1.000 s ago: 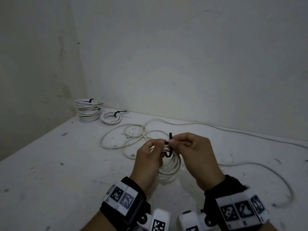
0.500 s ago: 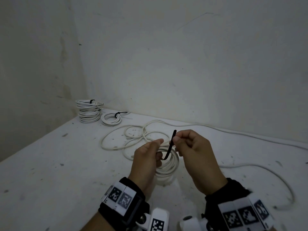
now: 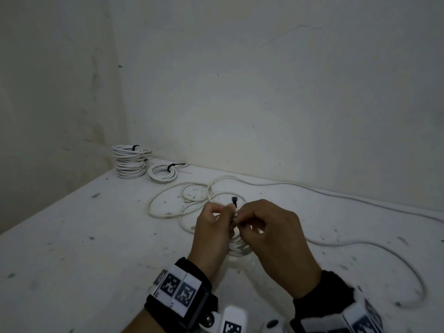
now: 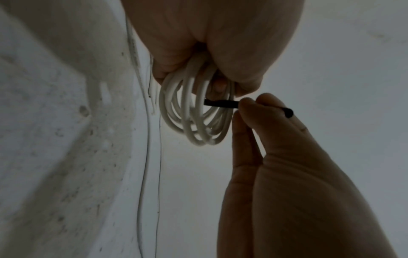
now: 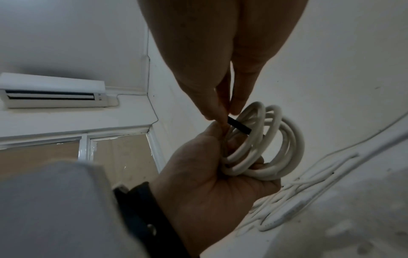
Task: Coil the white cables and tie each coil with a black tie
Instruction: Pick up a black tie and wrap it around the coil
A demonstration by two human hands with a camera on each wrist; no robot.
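Observation:
A small coil of white cable [image 4: 194, 111] [image 5: 264, 148] hangs upright from my left hand [image 3: 228, 212], whose fingers curl round its top [image 3: 237, 246]. My right hand [image 3: 240, 216] pinches a black tie [image 4: 220, 103] [image 5: 239, 127] between thumb and forefinger. One end of the tie reaches in among the coil's loops. The tie's other end [image 3: 234, 200] sticks up above my fingertips in the head view. Both hands meet just above the white table [image 3: 96, 248].
A stack of tied coils [image 3: 129, 162] and a single tied coil [image 3: 163, 173] sit in the far left corner by the walls. Loose white cable [image 3: 177, 207] lies beyond my hands. Another cable [image 3: 360, 243] trails to the right. An air conditioner [image 5: 50, 90] hangs high on the wall.
My hands have drawn closer together and sunk slightly. The tie, earlier standing long and curved between them, now shows only a short tip above my fingers.

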